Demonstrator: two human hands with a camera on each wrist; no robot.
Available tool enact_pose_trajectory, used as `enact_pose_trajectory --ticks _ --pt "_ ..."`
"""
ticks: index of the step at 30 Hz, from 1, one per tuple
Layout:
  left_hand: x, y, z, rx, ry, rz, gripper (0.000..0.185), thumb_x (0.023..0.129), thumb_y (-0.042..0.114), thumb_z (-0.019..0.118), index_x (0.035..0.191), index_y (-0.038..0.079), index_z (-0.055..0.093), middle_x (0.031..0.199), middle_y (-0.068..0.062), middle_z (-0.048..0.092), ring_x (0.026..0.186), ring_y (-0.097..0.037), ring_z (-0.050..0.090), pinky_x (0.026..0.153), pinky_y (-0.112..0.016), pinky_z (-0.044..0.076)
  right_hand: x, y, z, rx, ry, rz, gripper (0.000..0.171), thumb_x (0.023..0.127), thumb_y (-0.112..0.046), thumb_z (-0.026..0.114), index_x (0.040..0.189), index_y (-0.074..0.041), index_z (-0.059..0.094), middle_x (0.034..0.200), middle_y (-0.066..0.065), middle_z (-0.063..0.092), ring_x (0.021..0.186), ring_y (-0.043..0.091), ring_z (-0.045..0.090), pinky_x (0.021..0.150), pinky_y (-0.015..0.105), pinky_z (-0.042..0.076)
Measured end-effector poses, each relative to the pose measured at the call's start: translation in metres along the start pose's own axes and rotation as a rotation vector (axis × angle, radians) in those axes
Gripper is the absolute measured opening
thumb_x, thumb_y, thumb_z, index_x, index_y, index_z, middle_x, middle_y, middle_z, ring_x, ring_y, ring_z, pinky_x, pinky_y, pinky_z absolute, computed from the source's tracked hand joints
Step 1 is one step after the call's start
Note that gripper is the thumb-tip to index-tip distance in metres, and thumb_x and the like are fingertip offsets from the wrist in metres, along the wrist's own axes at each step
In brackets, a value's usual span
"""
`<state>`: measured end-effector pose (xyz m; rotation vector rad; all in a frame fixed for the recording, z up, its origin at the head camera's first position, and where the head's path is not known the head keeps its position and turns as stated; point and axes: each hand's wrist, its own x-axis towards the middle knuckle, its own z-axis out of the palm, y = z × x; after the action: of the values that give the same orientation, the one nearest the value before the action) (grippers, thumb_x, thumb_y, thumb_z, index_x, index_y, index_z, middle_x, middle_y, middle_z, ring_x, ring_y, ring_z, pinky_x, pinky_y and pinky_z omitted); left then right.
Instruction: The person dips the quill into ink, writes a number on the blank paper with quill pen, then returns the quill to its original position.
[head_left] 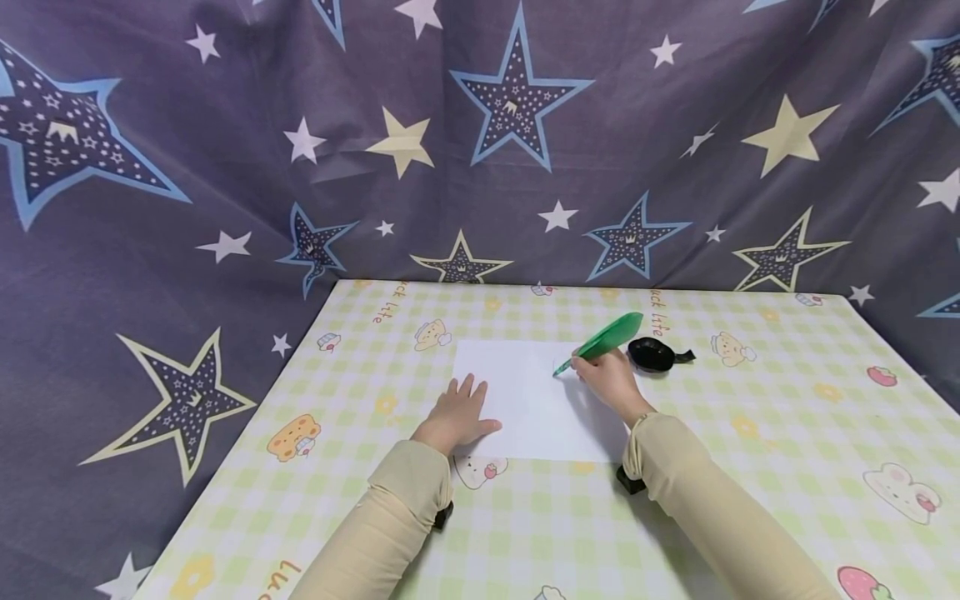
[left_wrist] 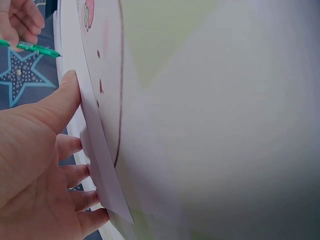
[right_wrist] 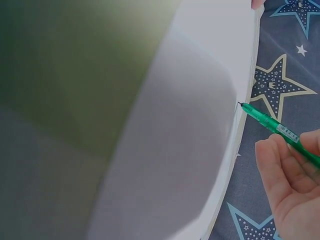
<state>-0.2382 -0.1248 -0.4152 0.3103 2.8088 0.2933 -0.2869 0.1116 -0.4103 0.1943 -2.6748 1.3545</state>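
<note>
In the head view a white sheet of paper (head_left: 525, 417) lies flat on the table. My left hand (head_left: 457, 415) rests on its left edge with the fingers spread; the left wrist view shows the fingertips and thumb (left_wrist: 65, 97) pressing on the paper. My right hand (head_left: 611, 382) pinches a green pen (head_left: 607, 337) with a feather-shaped top, tilted up to the right. Its tip is at the upper middle of the sheet, where a faint curved line shows. In the right wrist view the pen's dark tip (right_wrist: 241, 103) is at the paper surface.
A small black dish-like object (head_left: 651, 355) with a short tail stands right of the paper, near my right hand. Under everything lies a green-and-white checked tablecloth (head_left: 810, 467) with printed cartoons. A dark star-patterned curtain (head_left: 480, 200) hangs behind the table and on its left.
</note>
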Motion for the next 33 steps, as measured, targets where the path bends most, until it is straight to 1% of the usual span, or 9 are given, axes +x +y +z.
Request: enact_pose_trajectory --ticks 7,13,16,20,21,24,27,28,33 --pt "-0.001 0.0 0.0 -0.005 0.007 0.002 0.071 0.092 0.043 0.051 0.144 0.001 0.028 0.149 -0.022 0.016 0.134 -0.041 0.011 0.108 -0.05 0.015 -0.003 0.0 0.0 0.017 -0.011 0.006 0.017 0.087 -0.008 0.059 0.097 0.003 0.066 0.068 0.005 0.064 0.062 0.013 0.057 0.057 0.025 0.045" --pt "-0.003 0.002 -0.002 -0.005 0.011 0.006 0.071 0.092 0.043 0.052 0.143 0.0 0.029 0.148 -0.022 0.017 0.134 -0.042 0.013 0.108 -0.05 0.016 -0.005 -0.001 -0.001 0.037 -0.029 0.019 0.018 0.088 -0.009 0.059 0.099 0.003 0.066 0.074 0.01 0.066 0.065 0.016 0.059 0.058 0.026 0.046" --pt "-0.004 0.003 -0.003 -0.009 0.005 -0.004 0.07 0.092 0.042 0.052 0.143 0.0 0.028 0.148 -0.022 0.017 0.134 -0.041 0.013 0.108 -0.049 0.016 -0.006 -0.001 -0.002 0.046 -0.039 0.015 0.019 0.089 -0.009 0.058 0.099 0.004 0.066 0.074 0.011 0.066 0.064 0.015 0.059 0.058 0.026 0.046" --pt "0.003 0.0 0.001 -0.02 -0.001 -0.016 0.071 0.092 0.043 0.051 0.144 0.001 0.026 0.149 -0.021 0.016 0.135 -0.04 0.012 0.109 -0.048 0.015 -0.007 -0.001 -0.003 0.051 -0.044 0.009 0.019 0.089 -0.009 0.058 0.099 0.005 0.065 0.071 0.01 0.065 0.062 0.015 0.057 0.057 0.026 0.045" --pt "0.007 -0.004 0.006 -0.023 0.018 0.002 0.075 0.091 0.048 0.05 0.144 0.001 0.026 0.149 -0.023 0.015 0.134 -0.042 0.011 0.108 -0.05 0.014 -0.007 -0.001 -0.003 0.051 -0.044 0.008 0.019 0.088 -0.009 0.058 0.099 0.005 0.065 0.07 0.009 0.064 0.062 0.015 0.057 0.057 0.026 0.045" --pt "0.012 -0.007 0.011 -0.022 0.026 0.006 0.077 0.09 0.051 0.048 0.145 0.001 0.024 0.149 -0.022 0.014 0.135 -0.042 0.01 0.108 -0.05 0.013 -0.008 -0.001 -0.004 0.051 -0.044 0.004 0.02 0.088 -0.009 0.058 0.099 0.006 0.065 0.07 0.009 0.064 0.063 0.015 0.057 0.058 0.026 0.045" --pt "0.008 -0.005 0.008 -0.026 0.028 0.006 0.076 0.091 0.049 0.05 0.144 0.001 0.026 0.149 -0.023 0.015 0.134 -0.042 0.01 0.108 -0.051 0.013 -0.009 -0.001 -0.004 0.05 -0.046 0.003 0.019 0.088 -0.009 0.058 0.099 0.005 0.066 0.07 0.008 0.064 0.064 0.016 0.058 0.059 0.027 0.046" --pt "0.004 -0.001 0.003 -0.026 0.013 -0.011 0.073 0.091 0.045 0.052 0.144 0.001 0.027 0.149 -0.021 0.015 0.135 -0.041 0.011 0.108 -0.05 0.014 -0.009 0.0 -0.004 0.051 -0.047 0.003 0.019 0.088 -0.009 0.058 0.099 0.005 0.066 0.07 0.008 0.064 0.064 0.016 0.058 0.059 0.027 0.046" --pt "-0.004 0.002 -0.002 -0.029 0.017 0.005 0.07 0.092 0.04 0.053 0.143 -0.001 0.028 0.148 -0.023 0.018 0.134 -0.042 0.013 0.108 -0.05 0.015 -0.01 -0.001 -0.004 0.063 -0.057 0.01 0.018 0.088 -0.008 0.058 0.098 0.004 0.066 0.07 0.008 0.064 0.064 0.016 0.057 0.059 0.027 0.045"
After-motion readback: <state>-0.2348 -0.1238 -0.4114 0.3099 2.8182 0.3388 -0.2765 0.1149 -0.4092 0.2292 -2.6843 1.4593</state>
